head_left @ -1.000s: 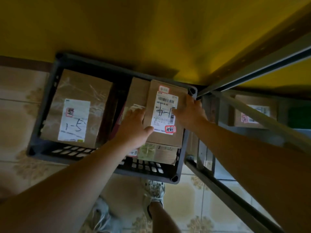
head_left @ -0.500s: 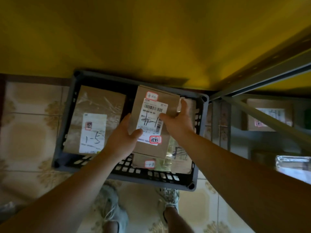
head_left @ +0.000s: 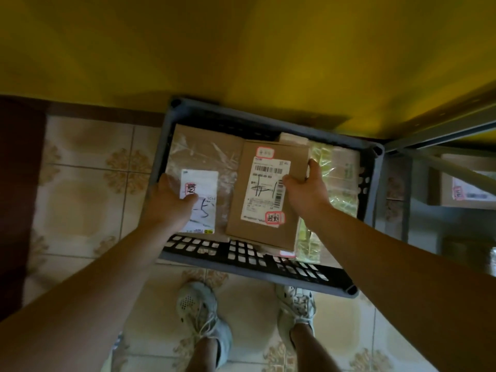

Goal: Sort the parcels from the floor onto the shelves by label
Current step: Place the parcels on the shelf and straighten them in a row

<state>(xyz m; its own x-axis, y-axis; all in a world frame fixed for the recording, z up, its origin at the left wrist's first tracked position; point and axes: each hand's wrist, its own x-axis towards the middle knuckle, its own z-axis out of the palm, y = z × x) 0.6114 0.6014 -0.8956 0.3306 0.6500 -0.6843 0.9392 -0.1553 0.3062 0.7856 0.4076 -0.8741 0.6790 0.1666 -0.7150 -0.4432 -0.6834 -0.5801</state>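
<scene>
Centre frame, the right hand [head_left: 306, 191] pinches the flat cardboard parcel [head_left: 265, 194] by its edge: stiff, seemingly light. The left hand [head_left: 169, 202] touches the taped parcel [head_left: 209, 157], grip unclear.

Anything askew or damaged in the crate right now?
No damage visible. The small brown parcel sits tilted across the others because the right hand grips its edge. The big parcel held by the left hand has wrinkled clear tape but looks intact.

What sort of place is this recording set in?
Probably a small parcel depot or storeroom: a crate on a tiled floor, the left hand gripping its 1-5 parcel and the right hand a second parcel; metal shelving at the right holds another labelled box.
</scene>
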